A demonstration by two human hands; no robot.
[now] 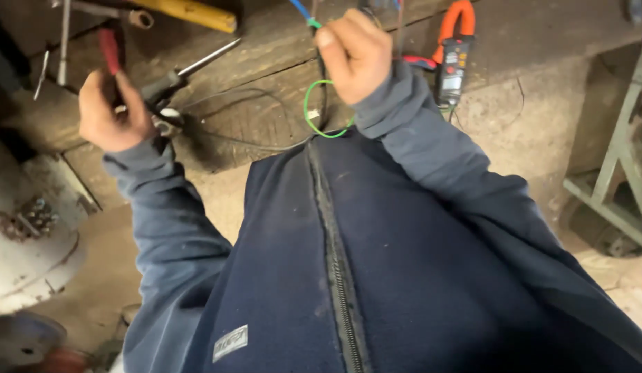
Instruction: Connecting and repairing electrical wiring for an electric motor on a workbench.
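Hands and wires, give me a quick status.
Left hand shut on red-handled pliers. Right hand shut on cable bundle, green wire looping below. Screwdriver and clamp meter lie on the bench.

Worn wooden bench (pixel 265 41) — an orange clamp meter (pixel 454 59), a yellow-handled tool (pixel 189 12), a screwdriver (pixel 189 69).

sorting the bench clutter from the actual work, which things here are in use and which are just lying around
In use:
- left hand gripping a red-handled tool
- right hand closed on a bundle of wires, with a green wire looping below

Lying about:
- orange clamp meter on the wooden bench
- screwdriver
- yellow bar
- green metal frame
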